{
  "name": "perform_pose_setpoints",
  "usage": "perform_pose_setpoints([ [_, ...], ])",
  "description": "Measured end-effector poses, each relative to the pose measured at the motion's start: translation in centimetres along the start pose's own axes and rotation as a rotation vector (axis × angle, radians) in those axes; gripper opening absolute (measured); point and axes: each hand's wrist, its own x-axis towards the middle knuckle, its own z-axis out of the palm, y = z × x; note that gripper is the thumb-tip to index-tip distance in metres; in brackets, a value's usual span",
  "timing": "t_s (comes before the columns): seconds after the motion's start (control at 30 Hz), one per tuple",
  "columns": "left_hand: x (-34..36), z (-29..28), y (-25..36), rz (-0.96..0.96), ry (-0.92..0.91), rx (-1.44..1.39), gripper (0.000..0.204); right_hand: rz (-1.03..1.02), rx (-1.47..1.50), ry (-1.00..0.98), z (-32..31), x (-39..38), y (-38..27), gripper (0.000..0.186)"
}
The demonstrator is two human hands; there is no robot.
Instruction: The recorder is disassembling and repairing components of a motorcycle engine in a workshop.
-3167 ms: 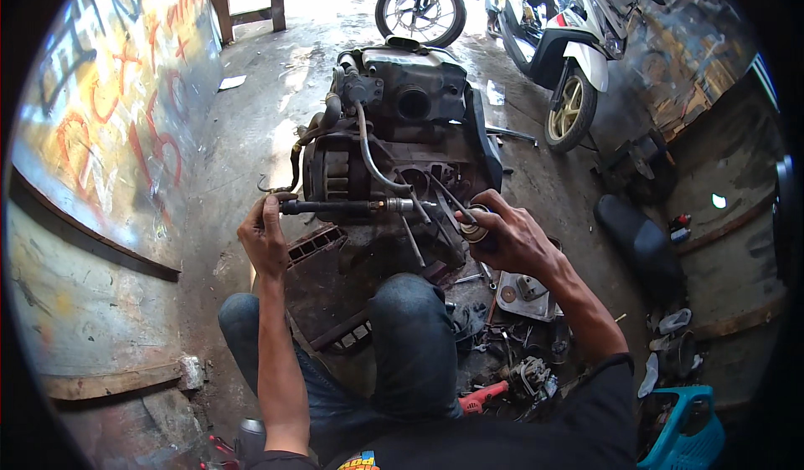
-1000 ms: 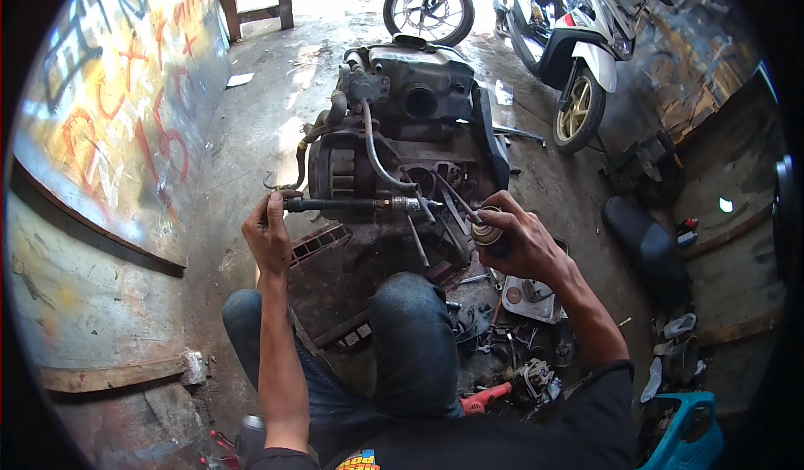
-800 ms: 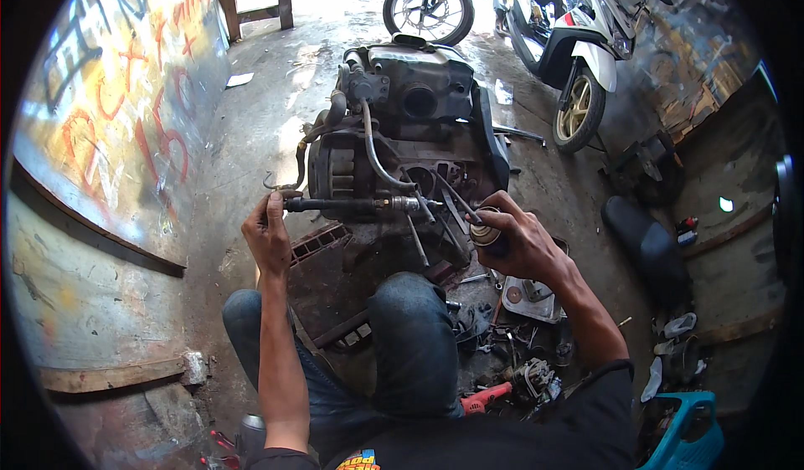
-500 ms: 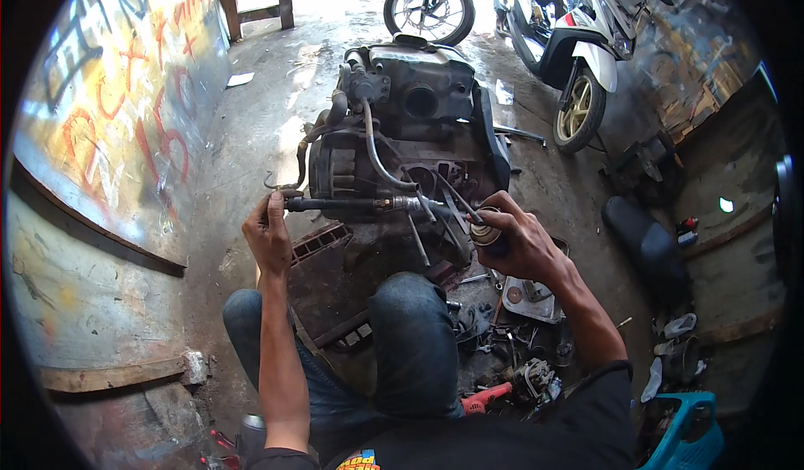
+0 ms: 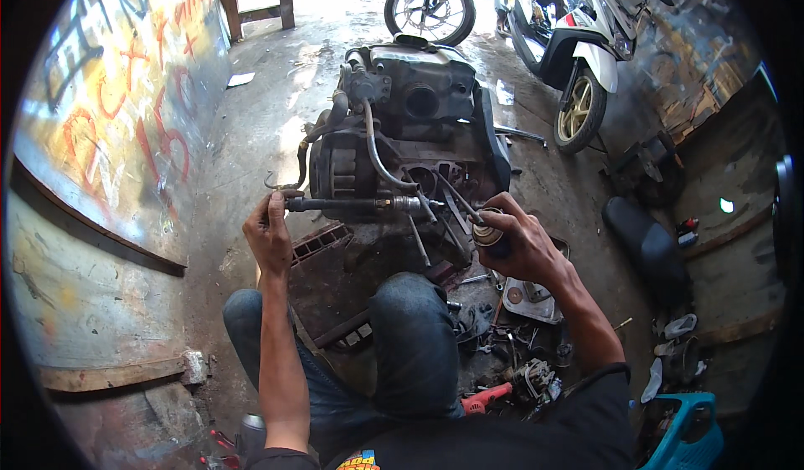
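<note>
Here, a person crouches over a scooter engine [image 5: 402, 135] on the floor. The left hand [image 5: 270, 237] closes around a metal shaft [image 5: 347, 205], the right hand [image 5: 519, 244] around a small can [image 5: 487, 236]. Judging by this, spraying is underway; next needs steady aim.

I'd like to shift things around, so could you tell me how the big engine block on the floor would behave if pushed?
The engine block is bulky metal, so probably very heavy and stiff. It sits broad on the floor, so tipping or rolling seems unlikely. Its hoses look bendable and might snag.
</note>
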Motion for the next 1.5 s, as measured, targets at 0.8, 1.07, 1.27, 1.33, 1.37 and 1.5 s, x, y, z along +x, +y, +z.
perform_pose_setpoints([
  [0.8,0.0,-0.1,-0.1,-0.019,0.0,0.017,0.04,0.022,0.012,0.01,0.1,-0.2,-0.2,0.08],
  [1.07,0.0,-0.1,-0.4,-0.018,-0.002,0.004,0.041,0.018,0.03,0.072,0.3,-0.5,-0.2,0.078],
  [1.27,0.1,-0.2,-0.2,-0.036,-0.016,-0.017,0.039,0.058,-0.02,0.453,1.6,-4.2,0.9,0.086],
  [1.33,0.0,-0.2,-0.1,-0.045,-0.015,-0.026,0.039,0.314,0.134,0.606,3.2,-6.7,0.6,0.085],
  [1.37,0.0,-0.1,-0.1,-0.04,-0.015,-0.035,0.039,0.446,0.211,0.683,3.9,-8.3,0.4,0.085],
  [1.5,0.0,0.0,0.3,-0.025,-0.01,-0.06,0.038,0.758,0.365,0.888,8.5,-14.8,0.7,0.076],
])
